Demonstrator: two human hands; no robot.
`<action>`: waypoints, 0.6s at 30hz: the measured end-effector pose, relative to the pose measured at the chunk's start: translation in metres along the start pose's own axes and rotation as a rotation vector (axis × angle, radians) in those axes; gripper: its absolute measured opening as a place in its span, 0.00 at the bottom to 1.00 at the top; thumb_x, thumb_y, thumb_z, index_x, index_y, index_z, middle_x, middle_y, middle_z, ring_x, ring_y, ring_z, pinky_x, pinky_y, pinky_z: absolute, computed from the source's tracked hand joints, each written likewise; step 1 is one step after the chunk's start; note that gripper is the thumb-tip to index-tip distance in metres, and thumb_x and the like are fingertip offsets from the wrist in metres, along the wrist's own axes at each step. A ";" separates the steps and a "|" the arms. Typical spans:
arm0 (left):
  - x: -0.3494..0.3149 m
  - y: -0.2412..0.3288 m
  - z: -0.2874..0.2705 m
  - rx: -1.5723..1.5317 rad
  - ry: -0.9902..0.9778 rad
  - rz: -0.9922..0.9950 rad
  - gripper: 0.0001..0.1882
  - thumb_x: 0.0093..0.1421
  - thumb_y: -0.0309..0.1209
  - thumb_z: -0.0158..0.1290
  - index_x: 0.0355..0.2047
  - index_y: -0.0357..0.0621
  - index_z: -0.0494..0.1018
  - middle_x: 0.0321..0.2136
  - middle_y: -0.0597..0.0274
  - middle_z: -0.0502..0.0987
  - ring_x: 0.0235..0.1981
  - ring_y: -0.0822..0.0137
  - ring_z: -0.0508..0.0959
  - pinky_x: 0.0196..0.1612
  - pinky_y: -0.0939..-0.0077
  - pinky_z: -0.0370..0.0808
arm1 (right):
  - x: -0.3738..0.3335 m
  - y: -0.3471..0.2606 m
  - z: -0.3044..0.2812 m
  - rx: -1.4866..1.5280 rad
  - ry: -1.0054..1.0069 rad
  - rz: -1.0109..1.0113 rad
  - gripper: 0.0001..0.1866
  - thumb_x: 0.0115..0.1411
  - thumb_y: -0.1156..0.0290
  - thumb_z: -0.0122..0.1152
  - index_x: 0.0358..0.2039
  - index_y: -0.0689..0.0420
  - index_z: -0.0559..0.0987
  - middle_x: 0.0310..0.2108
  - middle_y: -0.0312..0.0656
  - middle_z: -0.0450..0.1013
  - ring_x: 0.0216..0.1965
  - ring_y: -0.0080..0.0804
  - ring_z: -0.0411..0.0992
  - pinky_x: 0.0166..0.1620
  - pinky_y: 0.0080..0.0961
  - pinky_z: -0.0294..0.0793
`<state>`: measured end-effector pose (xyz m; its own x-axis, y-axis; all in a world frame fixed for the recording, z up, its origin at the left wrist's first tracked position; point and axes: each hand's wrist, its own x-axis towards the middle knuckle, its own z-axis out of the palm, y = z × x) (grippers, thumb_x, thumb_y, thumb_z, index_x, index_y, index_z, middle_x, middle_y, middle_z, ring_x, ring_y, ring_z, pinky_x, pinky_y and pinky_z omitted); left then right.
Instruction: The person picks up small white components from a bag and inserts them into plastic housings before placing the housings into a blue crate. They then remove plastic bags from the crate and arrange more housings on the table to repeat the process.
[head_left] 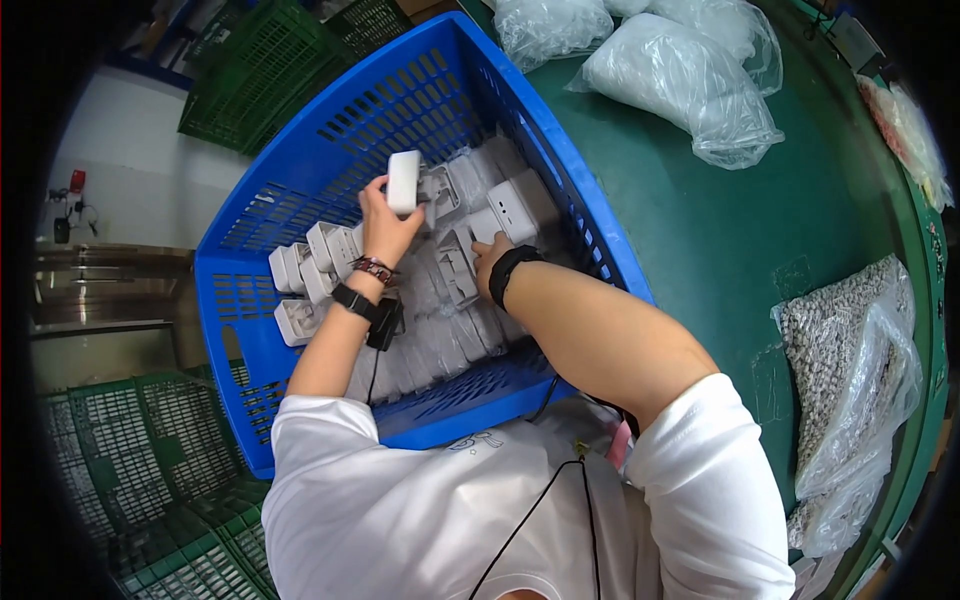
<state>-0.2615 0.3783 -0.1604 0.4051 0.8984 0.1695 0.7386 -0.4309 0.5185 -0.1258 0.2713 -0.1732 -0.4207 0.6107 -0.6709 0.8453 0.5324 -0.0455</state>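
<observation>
My left hand [392, 222] is closed around a white plastic casing [404, 182], a rounded box shape held above the crate's contents. Deeper in the blue crate [270, 205], my right hand [488, 262] reaches down among more white casings, its fingers partly hidden; it touches an open-sided white casing [455, 268]. Beside it lies a white casing with small dark slots [512, 208]. Several open white casings [300, 320] sit along the crate's left side. Stacked pieces in clear plastic wrap [420, 350] fill the crate's near part. Both my wrists wear dark bands.
A green work surface [690, 240] runs along the crate's right. On it lie clear plastic bags [680, 85] at the back and a clear bag of small greyish parts [850, 340] at the right. Green crates [265, 75] stand back left, with more green crates [150, 440] near left.
</observation>
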 end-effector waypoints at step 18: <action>-0.095 -0.049 0.000 0.375 -0.306 -0.182 0.49 0.41 0.43 0.64 0.55 0.31 0.47 0.52 0.37 0.53 0.52 0.42 0.59 0.54 0.61 0.61 | -0.016 0.024 -0.056 0.412 0.653 0.174 0.15 0.53 0.59 0.55 0.39 0.50 0.76 0.40 0.40 0.73 0.43 0.34 0.71 0.46 0.37 0.65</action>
<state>-0.3359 0.3144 -0.2022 0.3501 0.9197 -0.1777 0.9313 -0.3215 0.1710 -0.1173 0.3073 -0.1225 -0.2719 0.9535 -0.1296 0.9168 0.2157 -0.3361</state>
